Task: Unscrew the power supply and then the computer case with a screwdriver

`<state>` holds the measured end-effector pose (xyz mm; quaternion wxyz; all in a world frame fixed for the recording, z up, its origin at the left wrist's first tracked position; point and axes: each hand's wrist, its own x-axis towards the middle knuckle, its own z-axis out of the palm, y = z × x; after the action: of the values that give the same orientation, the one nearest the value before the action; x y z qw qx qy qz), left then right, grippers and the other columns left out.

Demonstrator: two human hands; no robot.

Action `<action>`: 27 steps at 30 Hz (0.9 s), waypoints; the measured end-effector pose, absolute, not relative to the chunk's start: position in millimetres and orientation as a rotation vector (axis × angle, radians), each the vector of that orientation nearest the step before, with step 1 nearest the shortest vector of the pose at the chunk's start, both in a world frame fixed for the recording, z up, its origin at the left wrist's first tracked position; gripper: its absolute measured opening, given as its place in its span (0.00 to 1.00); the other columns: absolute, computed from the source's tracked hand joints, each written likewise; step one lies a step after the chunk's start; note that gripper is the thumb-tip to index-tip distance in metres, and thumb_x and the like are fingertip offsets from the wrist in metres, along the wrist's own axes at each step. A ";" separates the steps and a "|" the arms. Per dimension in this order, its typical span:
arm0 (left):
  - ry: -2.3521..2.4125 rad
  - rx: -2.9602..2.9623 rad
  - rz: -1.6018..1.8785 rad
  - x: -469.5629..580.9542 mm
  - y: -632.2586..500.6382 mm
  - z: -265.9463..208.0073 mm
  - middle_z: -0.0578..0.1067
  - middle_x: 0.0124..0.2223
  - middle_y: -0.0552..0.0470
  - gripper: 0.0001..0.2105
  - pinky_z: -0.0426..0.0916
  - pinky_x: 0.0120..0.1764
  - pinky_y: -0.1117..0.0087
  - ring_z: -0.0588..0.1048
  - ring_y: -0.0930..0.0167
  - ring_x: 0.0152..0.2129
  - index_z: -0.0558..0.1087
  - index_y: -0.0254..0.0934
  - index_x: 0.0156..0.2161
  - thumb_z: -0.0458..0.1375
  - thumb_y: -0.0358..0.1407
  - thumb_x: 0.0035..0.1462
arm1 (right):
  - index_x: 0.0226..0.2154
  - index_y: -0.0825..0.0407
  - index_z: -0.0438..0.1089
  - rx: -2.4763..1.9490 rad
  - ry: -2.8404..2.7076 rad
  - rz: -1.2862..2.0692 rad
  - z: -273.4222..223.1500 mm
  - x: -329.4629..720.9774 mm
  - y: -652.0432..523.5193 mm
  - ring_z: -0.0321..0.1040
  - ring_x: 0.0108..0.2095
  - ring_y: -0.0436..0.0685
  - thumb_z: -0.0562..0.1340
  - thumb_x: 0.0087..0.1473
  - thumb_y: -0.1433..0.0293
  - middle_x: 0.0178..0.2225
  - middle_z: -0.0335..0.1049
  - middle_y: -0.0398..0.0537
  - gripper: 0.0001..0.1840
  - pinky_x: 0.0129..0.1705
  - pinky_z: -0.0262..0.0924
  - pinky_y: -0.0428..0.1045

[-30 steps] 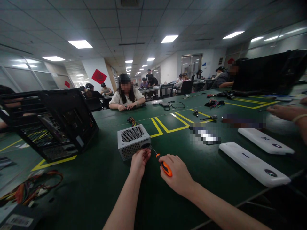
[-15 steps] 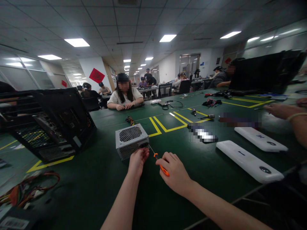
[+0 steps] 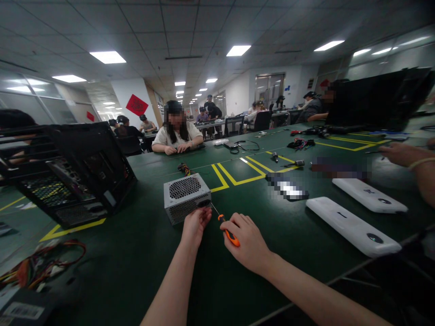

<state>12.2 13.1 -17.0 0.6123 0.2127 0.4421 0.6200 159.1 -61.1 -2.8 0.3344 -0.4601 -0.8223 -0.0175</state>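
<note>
- One orange-and-black screwdriver [image 3: 232, 238] sits in my right hand [image 3: 244, 239], the fingers wrapped round its handle; its thin shaft slants forward and left of that hand.
- I see the metal power supply [image 3: 185, 190] just ahead of my left hand [image 3: 197, 222], resting on the green bench [image 3: 217, 285] with its round vent grille facing up.
- My left hand has its fingers bent and gathered by the black socket [image 3: 204, 203] at the power supply's near right corner; I cannot tell whether they pinch anything small.
- The shaft's tip reaches that same corner, just right of my left fingertips; I cannot make out whether it sits in a screw.
- Beyond my left hand, a cable bundle [image 3: 184, 169] lies behind the power supply.
- Well left of my left hand stands an open black computer case [image 3: 76, 140], with loose coloured wires [image 3: 50, 268] nearer me.
- Right of my right hand I have two long white devices [image 3: 353, 226], and farther right a co-worker's hand [image 3: 401, 154].
</note>
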 end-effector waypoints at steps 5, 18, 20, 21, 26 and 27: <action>1.018 0.487 1.381 10.7 13.6 -17.4 0.74 0.27 0.40 0.03 0.68 0.26 0.75 0.73 0.72 0.24 0.69 0.25 0.29 0.54 0.23 0.46 | 0.33 0.51 0.64 -1.194 -2.111 -0.049 1.4 157.5 -62.4 0.57 0.30 0.51 0.54 0.48 0.73 0.29 0.59 0.45 0.07 0.33 0.51 0.47; 0.996 0.449 1.404 11.3 15.1 -17.2 0.74 0.27 0.41 0.03 0.68 0.27 0.75 0.73 0.72 0.23 0.69 0.25 0.28 0.53 0.22 0.46 | 0.32 0.51 0.65 -1.126 -2.110 -0.043 -2.6 158.9 -61.3 0.58 0.31 0.51 0.55 0.48 0.73 0.29 0.60 0.45 0.07 0.34 0.52 0.48; 0.992 0.450 1.408 11.1 15.6 -18.0 0.74 0.26 0.41 0.04 0.68 0.27 0.75 0.73 0.72 0.23 0.69 0.25 0.28 0.52 0.22 0.46 | 0.33 0.51 0.64 -1.087 -2.140 -0.012 -2.5 157.7 -62.0 0.58 0.31 0.51 0.54 0.49 0.73 0.30 0.60 0.45 0.07 0.34 0.52 0.48; 0.990 0.455 1.408 11.0 15.8 -18.3 0.74 0.26 0.41 0.04 0.68 0.27 0.75 0.73 0.72 0.23 0.68 0.25 0.28 0.51 0.21 0.47 | 0.34 0.51 0.64 -1.066 -2.158 0.005 -2.4 157.0 -62.3 0.58 0.31 0.51 0.54 0.49 0.73 0.30 0.59 0.45 0.07 0.35 0.53 0.48; 1.001 0.480 1.402 11.1 16.6 -19.4 0.74 0.26 0.41 0.06 0.68 0.26 0.74 0.73 0.71 0.23 0.68 0.25 0.28 0.49 0.22 0.48 | 0.35 0.51 0.63 -1.029 -2.209 0.039 -2.8 154.1 -61.9 0.57 0.33 0.52 0.53 0.50 0.72 0.31 0.59 0.45 0.08 0.35 0.53 0.49; 1.001 0.476 1.402 11.1 16.7 -19.6 0.74 0.26 0.41 0.05 0.68 0.27 0.74 0.73 0.71 0.23 0.68 0.25 0.28 0.49 0.22 0.48 | 0.35 0.51 0.63 -1.034 -2.212 0.044 -2.9 153.9 -61.6 0.57 0.33 0.52 0.53 0.50 0.72 0.31 0.59 0.45 0.08 0.35 0.53 0.49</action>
<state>11.1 16.7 -19.6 0.6268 0.2074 0.4364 0.6113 153.9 -61.6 -2.9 0.3427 -0.3977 -0.8510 0.0167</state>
